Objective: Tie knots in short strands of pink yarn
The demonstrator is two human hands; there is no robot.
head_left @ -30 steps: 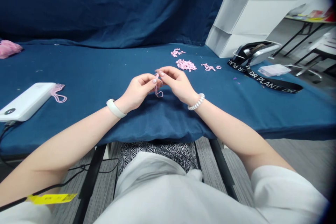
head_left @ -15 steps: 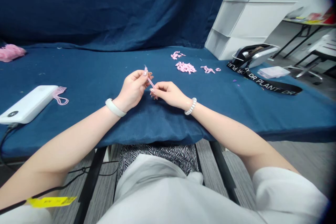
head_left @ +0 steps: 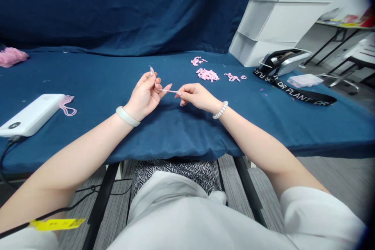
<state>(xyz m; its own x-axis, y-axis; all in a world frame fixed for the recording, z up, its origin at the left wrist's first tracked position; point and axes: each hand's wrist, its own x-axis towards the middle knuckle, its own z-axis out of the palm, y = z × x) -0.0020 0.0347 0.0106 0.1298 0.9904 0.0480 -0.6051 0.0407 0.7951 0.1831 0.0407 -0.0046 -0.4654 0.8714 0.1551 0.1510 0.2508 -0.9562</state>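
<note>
Above the front part of the blue-covered surface (head_left: pixel 172 136), the left hand (head_left: pixel 144 97) pinches a pink strand (head_left: pixel 169 91), other fingers loosely spread; the right hand (head_left: pixel 197 95), fingertips closed, holds it taut; pink loops (head_left: pixel 207 74) lie beyond; the plastic box's (head_left: pixel 304 80) contents are unclear

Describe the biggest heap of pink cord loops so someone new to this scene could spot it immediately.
On the table draped in dark blue cloth, find the stacked white boxes at back right. Near their base lie three pink groups. The heap is the densest and largest, with a sparse pink cluster behind it and loose pink pieces to its right.
</note>
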